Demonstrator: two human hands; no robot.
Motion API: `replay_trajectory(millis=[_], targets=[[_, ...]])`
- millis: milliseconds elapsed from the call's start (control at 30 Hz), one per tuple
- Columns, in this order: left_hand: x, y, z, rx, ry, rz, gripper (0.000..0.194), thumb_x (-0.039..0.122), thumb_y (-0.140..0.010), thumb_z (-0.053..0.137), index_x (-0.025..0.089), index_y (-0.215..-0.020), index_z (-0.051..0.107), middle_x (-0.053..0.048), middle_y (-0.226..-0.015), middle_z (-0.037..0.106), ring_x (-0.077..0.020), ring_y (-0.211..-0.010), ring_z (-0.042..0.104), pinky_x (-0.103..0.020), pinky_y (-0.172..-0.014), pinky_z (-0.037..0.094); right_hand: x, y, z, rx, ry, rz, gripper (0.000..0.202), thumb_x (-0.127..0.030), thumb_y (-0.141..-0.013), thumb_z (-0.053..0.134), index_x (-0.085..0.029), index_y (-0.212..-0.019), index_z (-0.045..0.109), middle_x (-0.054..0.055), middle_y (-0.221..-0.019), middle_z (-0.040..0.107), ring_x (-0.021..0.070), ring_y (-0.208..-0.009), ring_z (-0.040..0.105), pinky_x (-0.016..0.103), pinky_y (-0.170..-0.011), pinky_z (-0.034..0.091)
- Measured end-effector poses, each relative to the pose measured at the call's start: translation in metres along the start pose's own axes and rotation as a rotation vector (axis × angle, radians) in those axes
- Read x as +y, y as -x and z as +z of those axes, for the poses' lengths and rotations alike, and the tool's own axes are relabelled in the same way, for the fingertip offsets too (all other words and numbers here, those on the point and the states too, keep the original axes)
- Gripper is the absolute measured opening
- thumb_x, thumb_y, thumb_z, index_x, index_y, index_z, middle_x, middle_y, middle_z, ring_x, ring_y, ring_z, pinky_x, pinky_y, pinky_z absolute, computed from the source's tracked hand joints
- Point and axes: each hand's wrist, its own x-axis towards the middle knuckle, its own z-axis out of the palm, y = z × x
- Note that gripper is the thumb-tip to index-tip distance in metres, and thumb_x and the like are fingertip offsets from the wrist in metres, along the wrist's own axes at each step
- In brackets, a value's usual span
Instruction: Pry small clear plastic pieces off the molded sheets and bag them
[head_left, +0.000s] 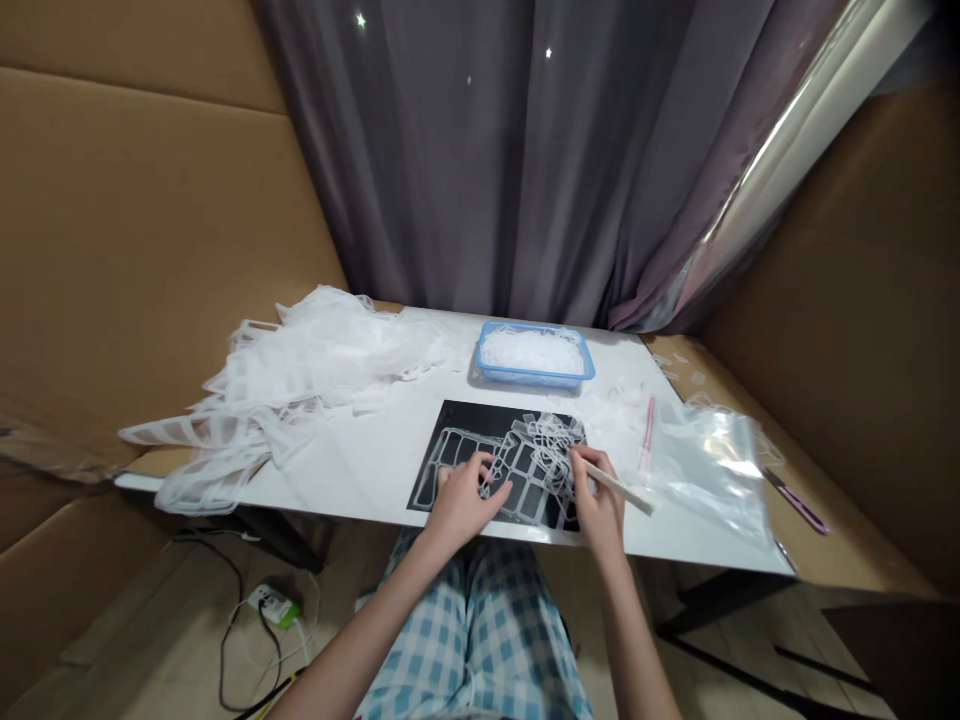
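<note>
A black mat [463, 415] lies at the front of the white table. On it is a translucent white cut-out sheet [450, 465] with a grid of openings. My left hand [465, 500] rests over the middle of that sheet, its thumb and fingers bent but apart, with nothing visible between them. A pale, stick-like tool [619, 485] is gripped in my right hand [602, 515]; its tip points left, towards a tangled heap of small white outline pieces [551, 440] on the mat's right side. The tip itself is hard to make out.
Behind the mat stands a blue basket [592, 372] filled with white pieces. Many translucent white sheets [322, 345] are piled at the left. A clear plastic bag [709, 470] lies at the right, near a purple-handled cutter [799, 505]. Cardboard walls [150, 220] flank the table.
</note>
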Motion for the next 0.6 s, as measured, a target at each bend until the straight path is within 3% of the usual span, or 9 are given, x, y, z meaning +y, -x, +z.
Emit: replay_trajectory(millis=[100, 167, 333, 600], targets=[[0.009, -0.013, -0.003, 0.072, -0.139, 0.116, 0.025, 0.032, -0.088, 0.055, 0.023, -0.111, 0.058, -0.004, -0.097, 0.061, -0.0226, -0.097, 0.056, -0.038, -0.087, 0.033, -0.001, 0.003, 0.019, -0.145, -0.07, 0.03, 0.025, -0.043, -0.095, 0.047, -0.021, -0.095, 0.06, 0.004, -0.094, 0.065, 0.0204, -0.092, 0.06, 0.031, -0.084, 0.045], [0.012, -0.02, -0.002, 0.043, -0.197, 0.154, 0.02, 0.028, -0.089, 0.054, 0.024, -0.108, 0.061, -0.005, -0.102, 0.06, -0.0241, -0.102, 0.054, -0.04, -0.089, 0.032, 0.002, 0.005, 0.03, -0.191, -0.093, 0.055, 0.026, -0.045, -0.095, 0.046, -0.022, -0.092, 0.059, 0.002, -0.089, 0.064, 0.0194, -0.086, 0.059, 0.03, -0.079, 0.045], [0.009, -0.032, 0.008, -0.051, -0.209, 0.137, 0.012, 0.029, -0.089, 0.056, 0.02, -0.092, 0.065, -0.007, -0.101, 0.059, -0.0261, -0.104, 0.052, -0.041, -0.089, 0.031, 0.012, 0.007, 0.044, -0.181, -0.108, 0.088, 0.029, -0.047, -0.094, 0.043, -0.022, -0.089, 0.056, 0.002, -0.084, 0.063, 0.0191, -0.079, 0.06, 0.03, -0.075, 0.046], [-0.003, -0.038, 0.013, -0.157, -0.092, 0.079, 0.018, 0.03, -0.092, 0.05, 0.018, -0.087, 0.062, -0.006, -0.099, 0.063, -0.0228, -0.1, 0.055, -0.039, -0.088, 0.032, 0.015, 0.011, 0.044, -0.201, -0.056, 0.078, 0.028, -0.045, -0.093, 0.045, -0.023, -0.081, 0.057, 0.003, -0.08, 0.065, 0.0216, -0.081, 0.061, 0.034, -0.08, 0.044]])
